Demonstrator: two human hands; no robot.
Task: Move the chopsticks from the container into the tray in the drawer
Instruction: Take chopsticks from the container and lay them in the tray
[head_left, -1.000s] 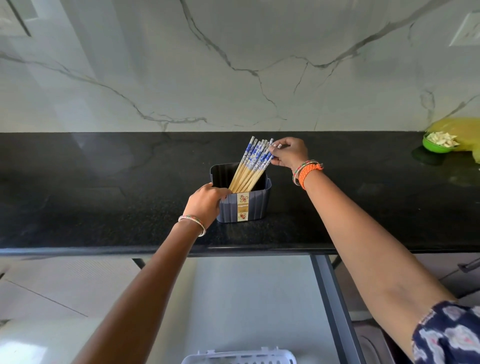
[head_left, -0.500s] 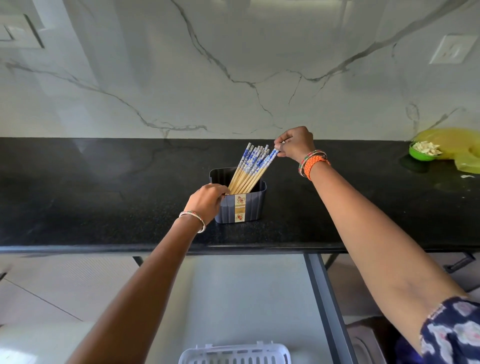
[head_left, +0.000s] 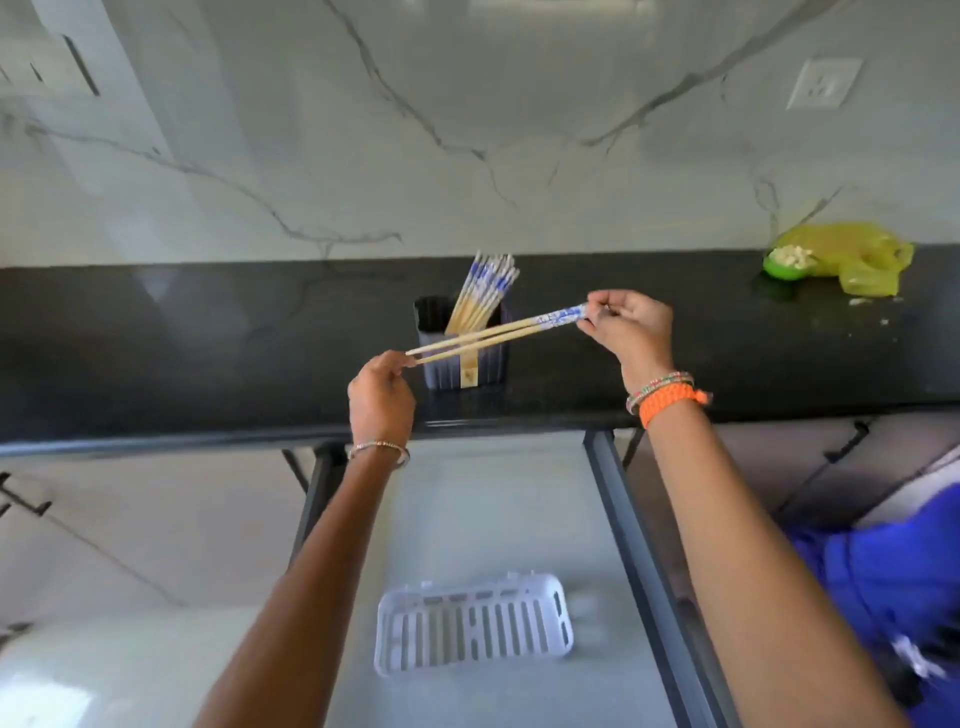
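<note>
Gleaming black counter (head_left: 182, 332) beneath marble wall (head_left: 467, 130); white tray (head_left: 472, 623) below.

Two chopsticks (head_left: 498, 332) are out of the container (head_left: 465, 358) and lie almost level in the air in front of it. Their blue and white ends point right and their bare wooden tips point left, and the tips are a little apart. The other chopsticks (head_left: 483, 291) stand in the dark ribbed container on the black bench (head_left: 208, 353) and lean to the right. The white slotted tray (head_left: 472, 623) lies empty on the floor of the open drawer (head_left: 498, 509).
</note>
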